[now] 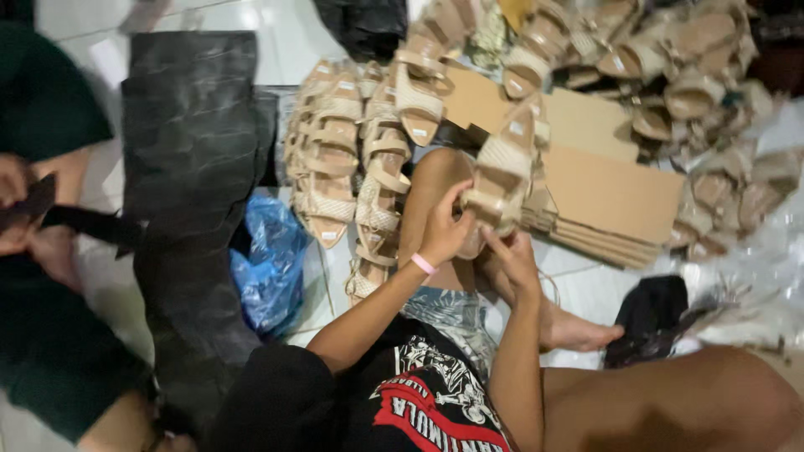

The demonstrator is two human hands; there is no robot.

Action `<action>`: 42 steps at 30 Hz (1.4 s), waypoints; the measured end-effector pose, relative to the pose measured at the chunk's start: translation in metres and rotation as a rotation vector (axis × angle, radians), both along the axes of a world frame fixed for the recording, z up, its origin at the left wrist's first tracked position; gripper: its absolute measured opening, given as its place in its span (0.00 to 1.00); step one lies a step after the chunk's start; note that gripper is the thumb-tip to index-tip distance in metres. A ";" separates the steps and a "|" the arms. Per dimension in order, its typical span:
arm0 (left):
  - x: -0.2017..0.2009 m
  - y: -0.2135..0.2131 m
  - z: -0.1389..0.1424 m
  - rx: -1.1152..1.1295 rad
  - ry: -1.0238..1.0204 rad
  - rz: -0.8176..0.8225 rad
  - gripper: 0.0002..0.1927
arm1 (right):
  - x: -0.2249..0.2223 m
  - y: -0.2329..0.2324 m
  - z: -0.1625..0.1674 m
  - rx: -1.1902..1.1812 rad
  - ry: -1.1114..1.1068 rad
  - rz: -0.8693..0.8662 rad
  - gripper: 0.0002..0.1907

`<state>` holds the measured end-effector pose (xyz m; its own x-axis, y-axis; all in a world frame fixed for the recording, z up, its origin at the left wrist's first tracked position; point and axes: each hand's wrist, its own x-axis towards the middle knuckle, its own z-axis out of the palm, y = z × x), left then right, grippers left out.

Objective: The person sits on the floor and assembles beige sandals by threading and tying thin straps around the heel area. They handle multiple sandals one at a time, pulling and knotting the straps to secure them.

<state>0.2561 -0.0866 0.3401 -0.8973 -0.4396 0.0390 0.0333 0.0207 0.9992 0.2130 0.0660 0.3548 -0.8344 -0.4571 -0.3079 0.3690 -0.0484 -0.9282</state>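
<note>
Above my raised knee [435, 180], both my hands clamp one beige woven sandal [496, 180]: left hand [444, 230] fingers pinch its near edge, right hand [512, 259] fingers close under its heel end (a pink band circles my left wrist). Beside it lie rows of sandals [352, 159] and flat cardboard [607, 197] on the floor

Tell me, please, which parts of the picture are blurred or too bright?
Head view: the beige woven strap sandal held by the left hand and right hand is motion-blurred; the clear plastic wrapping at right glares white; the black sheet stays dim.
</note>
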 end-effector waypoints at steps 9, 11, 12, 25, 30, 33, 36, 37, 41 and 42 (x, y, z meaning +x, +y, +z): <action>0.078 -0.002 0.032 0.057 -0.142 0.059 0.22 | 0.019 0.012 0.033 0.125 -0.102 0.340 0.22; 0.103 -0.001 0.039 -0.021 -0.278 0.008 0.20 | 0.025 0.021 0.033 0.132 -0.215 0.379 0.18; 0.111 0.002 0.043 -0.010 -0.260 0.018 0.21 | 0.026 0.026 0.036 0.141 -0.194 0.382 0.18; 0.190 0.083 -0.025 0.021 -0.304 0.461 0.08 | 0.026 0.056 0.013 -0.051 -0.220 0.245 0.18; 0.203 0.077 -0.001 -0.110 -0.407 0.561 0.09 | 0.031 0.040 0.025 0.009 -0.321 0.199 0.17; 0.198 0.081 0.003 -0.109 -0.374 0.546 0.09 | 0.030 0.041 0.030 -0.072 -0.281 0.228 0.16; 0.194 0.088 -0.003 -0.107 -0.341 0.439 0.10 | 0.023 0.048 0.030 -0.055 -0.289 0.217 0.17; 0.196 0.089 -0.006 -0.145 -0.344 0.387 0.10 | 0.021 0.049 0.028 -0.031 -0.303 0.202 0.17; 0.207 0.088 -0.018 -0.042 -0.436 0.299 0.11 | 0.015 0.055 0.020 0.001 -0.260 0.224 0.16; 0.210 0.086 -0.018 -0.035 -0.461 0.284 0.12 | 0.014 0.056 0.018 0.006 -0.253 0.232 0.16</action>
